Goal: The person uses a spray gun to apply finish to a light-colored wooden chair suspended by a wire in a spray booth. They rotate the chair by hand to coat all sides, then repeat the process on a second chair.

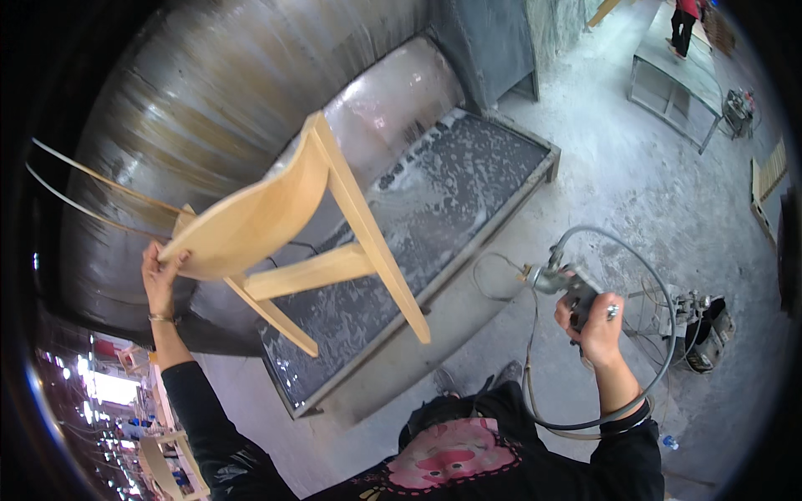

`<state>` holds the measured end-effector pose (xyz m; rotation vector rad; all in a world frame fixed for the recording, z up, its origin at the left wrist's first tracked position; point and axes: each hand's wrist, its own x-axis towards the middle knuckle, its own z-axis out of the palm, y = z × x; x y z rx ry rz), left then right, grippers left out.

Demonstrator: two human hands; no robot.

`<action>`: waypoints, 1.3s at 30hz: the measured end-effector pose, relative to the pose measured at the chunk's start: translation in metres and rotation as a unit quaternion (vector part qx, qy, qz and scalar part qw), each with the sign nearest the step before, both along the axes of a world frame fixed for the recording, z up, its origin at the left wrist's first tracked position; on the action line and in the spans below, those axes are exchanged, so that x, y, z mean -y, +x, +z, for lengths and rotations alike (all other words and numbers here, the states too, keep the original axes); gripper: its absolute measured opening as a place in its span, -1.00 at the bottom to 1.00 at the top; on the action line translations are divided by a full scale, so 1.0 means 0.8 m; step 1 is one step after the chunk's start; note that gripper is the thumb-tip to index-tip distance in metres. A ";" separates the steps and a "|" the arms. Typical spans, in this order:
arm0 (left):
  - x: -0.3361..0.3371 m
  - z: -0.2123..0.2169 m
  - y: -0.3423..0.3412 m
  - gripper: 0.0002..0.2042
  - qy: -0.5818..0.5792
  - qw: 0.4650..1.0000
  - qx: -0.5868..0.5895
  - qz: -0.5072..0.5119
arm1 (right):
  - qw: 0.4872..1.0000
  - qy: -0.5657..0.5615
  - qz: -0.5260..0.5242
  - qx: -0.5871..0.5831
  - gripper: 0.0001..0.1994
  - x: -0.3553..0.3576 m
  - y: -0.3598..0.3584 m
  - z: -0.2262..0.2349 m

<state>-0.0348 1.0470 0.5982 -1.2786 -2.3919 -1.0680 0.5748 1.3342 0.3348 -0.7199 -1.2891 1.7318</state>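
In the head view, you are holding a pale wooden chair [284,230] up in the air with your left hand [160,275], whose grip is closing round the curved edge of the seat at the chair's lower left, so the chair is hanging tilted with its legs pointing down and to the right. Directly beneath the chair a grated spray booth bench [434,209] is lying, its dark surface crusted with whitish overspray, and behind the chair a stained curved booth wall [209,92] is rising. To the right of the chair, well apart from it, your right hand [595,330] is wrapping its grip tightly round a spray gun [561,282], whose nozzle is pointing left toward the chair legs; a grey hose [660,351] is looping from the gun round to the right and down past your wrist. No mist is showing between the gun and the chair, so I cannot tell whether the trigger is being pulled. Judging by the wood, which is looking bare and even in colour with no wet sheen that I can make out, the coating seems either not begun or barely begun, and most of the chair's surfaces seem left to cover. Far to the upper right of the chair, another person [687,25] is standing by a metal frame [672,96].
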 end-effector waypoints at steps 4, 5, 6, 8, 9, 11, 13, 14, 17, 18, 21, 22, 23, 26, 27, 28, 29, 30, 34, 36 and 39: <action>-0.008 -0.007 -0.003 -0.54 -0.030 0.998 -0.043 0.025 | 0.975 -0.056 0.042 0.209 -0.39 0.036 0.024 -0.098; -0.013 -0.008 -0.003 -0.54 -0.028 0.998 -0.041 0.023 | 0.966 -0.063 0.051 0.246 -0.40 0.043 0.030 -0.116; -0.018 -0.009 -0.001 -0.54 -0.025 0.999 -0.042 0.019 | 0.957 -0.062 0.058 0.276 -0.40 0.051 0.032 -0.130; -0.028 -0.008 0.006 -0.54 -0.024 0.998 -0.061 0.023 | 0.938 -0.060 0.078 0.332 -0.40 0.066 0.035 -0.146; -0.033 -0.008 0.009 -0.54 -0.020 0.997 -0.076 0.022 | 0.916 -0.067 0.106 0.380 -0.40 0.066 0.036 -0.146; -0.041 -0.011 0.018 -0.53 -0.013 0.993 -0.114 0.024 | 0.927 -0.027 0.114 0.355 -0.45 0.066 0.042 -0.135; -0.046 -0.014 0.028 -0.53 0.008 0.990 -0.136 0.025 | 0.944 -0.015 0.085 0.319 -0.49 0.056 0.047 -0.110; -0.049 -0.015 0.032 -0.53 0.017 0.988 -0.153 0.029 | 0.958 -0.013 0.048 0.281 -0.51 0.050 0.045 -0.093; -0.050 -0.020 0.045 -0.54 0.021 0.977 -0.209 0.034 | 0.982 0.017 -0.045 0.184 -0.44 0.031 0.047 -0.021; -0.052 -0.020 0.046 -0.54 0.025 0.975 -0.215 0.049 | 0.983 0.074 -0.098 0.138 -0.39 0.024 0.040 0.007; -0.055 -0.019 0.053 -0.52 0.059 0.956 -0.284 0.033 | 0.953 0.231 -0.123 0.150 -0.29 -0.008 0.024 0.113; -0.056 -0.018 0.055 -0.50 0.049 0.949 -0.308 0.037 | 0.939 0.266 -0.178 0.125 -0.31 -0.016 0.008 0.141; -0.057 -0.016 0.057 -0.49 0.035 0.946 -0.321 0.042 | 0.936 0.302 -0.141 0.109 -0.33 -0.030 -0.002 0.178; -0.063 -0.009 0.061 -0.45 0.025 0.945 -0.322 0.057 | 0.917 0.337 -0.136 0.162 -0.40 -0.063 -0.035 0.280; -0.064 -0.008 0.063 -0.44 0.025 0.939 -0.338 0.061 | 0.905 0.353 -0.166 0.172 -0.43 -0.070 -0.054 0.305; -0.066 -0.006 0.063 -0.42 0.026 0.939 -0.338 0.067 | 0.898 0.366 -0.153 0.193 -0.45 -0.075 -0.069 0.334; -0.068 -0.007 0.065 -0.40 0.028 0.934 -0.348 0.075 | 0.882 0.363 -0.212 0.212 -0.44 -0.078 -0.085 0.353; -0.069 -0.005 0.064 -0.38 0.018 0.932 -0.350 0.090 | 0.872 0.395 -0.194 0.216 -0.44 -0.077 -0.100 0.378; -0.066 -0.001 0.061 -0.30 0.037 0.930 -0.363 0.053 | 0.869 0.383 -0.162 0.266 -0.43 -0.043 -0.127 0.464; -0.058 0.006 0.058 -0.34 0.092 0.954 -0.284 0.008 | 0.863 0.400 -0.180 0.252 -0.43 -0.019 -0.140 0.493; -0.044 0.026 0.047 -0.38 0.176 0.966 -0.186 -0.045 | 0.855 0.385 -0.194 0.287 -0.37 0.020 -0.151 0.547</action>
